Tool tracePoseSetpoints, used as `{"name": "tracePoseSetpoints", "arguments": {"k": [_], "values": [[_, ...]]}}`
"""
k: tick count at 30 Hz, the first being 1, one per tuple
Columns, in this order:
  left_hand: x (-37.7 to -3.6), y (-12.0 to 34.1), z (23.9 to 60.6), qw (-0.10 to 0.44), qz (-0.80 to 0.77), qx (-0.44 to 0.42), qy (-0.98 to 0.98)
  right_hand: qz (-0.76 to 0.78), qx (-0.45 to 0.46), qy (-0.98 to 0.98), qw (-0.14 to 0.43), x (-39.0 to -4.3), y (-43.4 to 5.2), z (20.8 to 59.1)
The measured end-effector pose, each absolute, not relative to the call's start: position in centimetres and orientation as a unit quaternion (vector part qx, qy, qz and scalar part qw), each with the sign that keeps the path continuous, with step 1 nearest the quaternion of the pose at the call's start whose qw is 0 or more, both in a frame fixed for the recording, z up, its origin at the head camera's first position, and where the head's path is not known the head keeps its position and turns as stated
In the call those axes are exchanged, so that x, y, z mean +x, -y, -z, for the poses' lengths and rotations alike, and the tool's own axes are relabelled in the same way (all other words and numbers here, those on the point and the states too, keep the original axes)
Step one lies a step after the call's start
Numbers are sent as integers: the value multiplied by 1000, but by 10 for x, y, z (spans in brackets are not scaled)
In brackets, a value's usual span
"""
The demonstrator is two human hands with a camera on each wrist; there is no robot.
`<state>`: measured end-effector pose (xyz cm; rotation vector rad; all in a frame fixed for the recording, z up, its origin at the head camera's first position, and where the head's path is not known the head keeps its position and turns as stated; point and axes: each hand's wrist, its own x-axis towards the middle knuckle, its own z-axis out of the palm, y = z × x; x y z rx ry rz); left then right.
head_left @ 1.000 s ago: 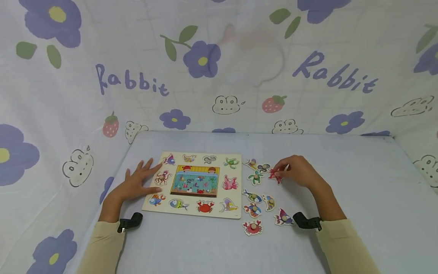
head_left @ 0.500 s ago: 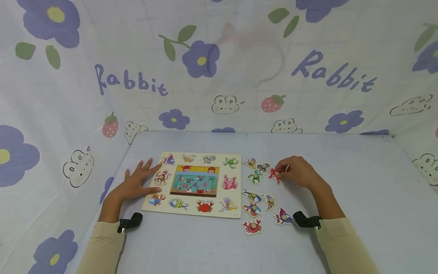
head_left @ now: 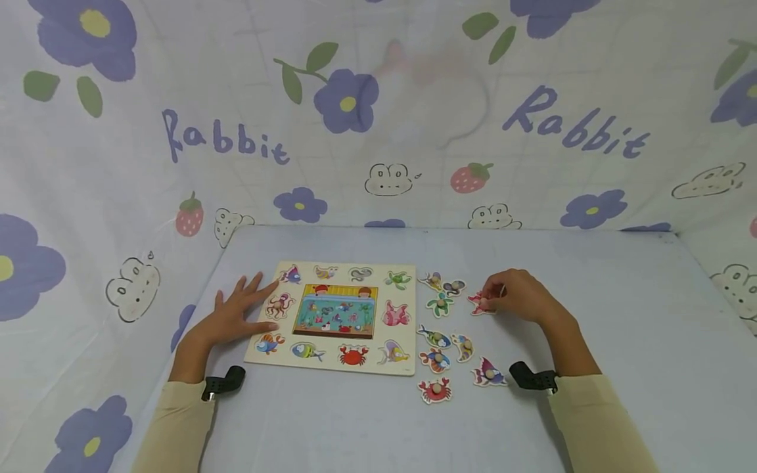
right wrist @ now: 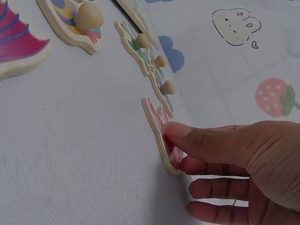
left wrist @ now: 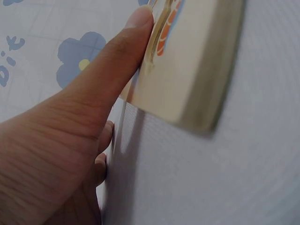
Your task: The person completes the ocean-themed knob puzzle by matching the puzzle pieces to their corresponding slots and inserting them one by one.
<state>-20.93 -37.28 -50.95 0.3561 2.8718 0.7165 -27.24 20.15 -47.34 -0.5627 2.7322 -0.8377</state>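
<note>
My left hand (head_left: 232, 318) lies with fingers spread at the left side of a wooden peg puzzle board (head_left: 334, 368), thumb and a fingertip on its edge. In the left wrist view, the thumb (left wrist: 119, 54) presses along the board's corner. My right hand (head_left: 520, 297) pinches a pink-red puzzle piece (right wrist: 154, 117) between thumb and fingers; its knob is hidden by them. The piece is close over the table, right of the turtle piece (head_left: 439, 305). Sea animals are pictured around the board, with an aquarium picture (head_left: 336, 312) in the middle.
Several knobbed pieces lie right of the board, among them a crab (head_left: 435, 391), a purple fish (head_left: 488, 373), a striped green fish (head_left: 434, 336) and a grey piece (head_left: 454, 288). A printed curtain (head_left: 437, 131) rises behind the table.
My right hand has shifted slightly to the right with the pink-red piece, widening its gap from the turtle and grey pieces. The left hand and board stay put.
</note>
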Motion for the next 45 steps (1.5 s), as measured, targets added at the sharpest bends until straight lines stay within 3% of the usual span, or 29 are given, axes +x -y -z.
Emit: {"name": "tracePoseSetpoints", "arguments": {"k": [45], "values": [[-213, 378, 515, 95, -242, 116, -959, 275, -180, -938, 106, -270, -204, 471]]}}
